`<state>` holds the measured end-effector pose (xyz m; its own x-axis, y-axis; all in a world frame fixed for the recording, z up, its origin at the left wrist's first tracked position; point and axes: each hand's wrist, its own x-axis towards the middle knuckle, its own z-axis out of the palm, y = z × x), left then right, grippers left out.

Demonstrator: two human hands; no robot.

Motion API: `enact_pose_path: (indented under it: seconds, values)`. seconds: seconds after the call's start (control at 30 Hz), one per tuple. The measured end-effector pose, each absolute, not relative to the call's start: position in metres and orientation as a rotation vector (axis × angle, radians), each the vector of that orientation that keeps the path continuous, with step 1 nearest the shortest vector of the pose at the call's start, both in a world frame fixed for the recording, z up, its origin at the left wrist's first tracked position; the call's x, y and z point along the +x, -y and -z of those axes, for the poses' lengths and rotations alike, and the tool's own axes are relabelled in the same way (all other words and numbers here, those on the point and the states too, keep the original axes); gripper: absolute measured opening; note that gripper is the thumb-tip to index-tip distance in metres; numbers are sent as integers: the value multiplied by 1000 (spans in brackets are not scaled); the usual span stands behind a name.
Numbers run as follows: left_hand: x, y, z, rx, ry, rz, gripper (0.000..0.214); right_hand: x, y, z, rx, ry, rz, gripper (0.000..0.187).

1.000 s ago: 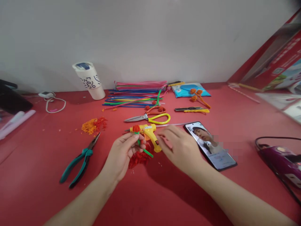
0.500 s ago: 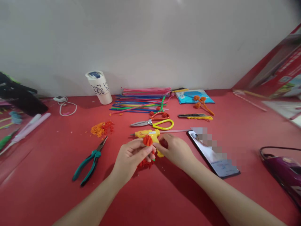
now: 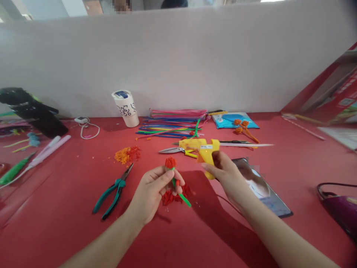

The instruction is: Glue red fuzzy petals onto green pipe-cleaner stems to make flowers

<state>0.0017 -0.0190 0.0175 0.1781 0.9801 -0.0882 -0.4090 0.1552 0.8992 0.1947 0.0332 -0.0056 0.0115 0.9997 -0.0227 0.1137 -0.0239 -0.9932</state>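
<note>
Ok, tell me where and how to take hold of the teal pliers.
Grip the pliers around both handles, ideally coming from the near side: they lie flat, handles spread toward you, narrow metal nose pointing away.

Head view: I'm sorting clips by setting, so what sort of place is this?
Probably a craft workspace: a red tabletop against a pale partition bears colourful fuzzy stems and pliers, while the right hand holds a yellow glue gun.
</note>
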Motion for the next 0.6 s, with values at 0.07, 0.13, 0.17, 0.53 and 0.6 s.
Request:
enact_pose_path:
  seconds: [0.07,0.13,0.17,0.53,0.6]
  values:
    - [1,19,-14,794,-838,-1181,18,199,-29,-1,-1310,1289,-1291,30]
    - [0,19,-10,740,-856,-1180,17,201,-23,-5,-1314,1347,-1377,20]
    - [-1,18,-9,716,-864,-1183,17,202,-20,-5,-1299,1388,-1426,16]
    - [-2,12,10,630,-918,-1250,15,190,16,-16,-1292,1572,-1240,29]
    - [0,12,12,637,-937,-1257,15,189,17,-16,-1265,1680,-1150,29]
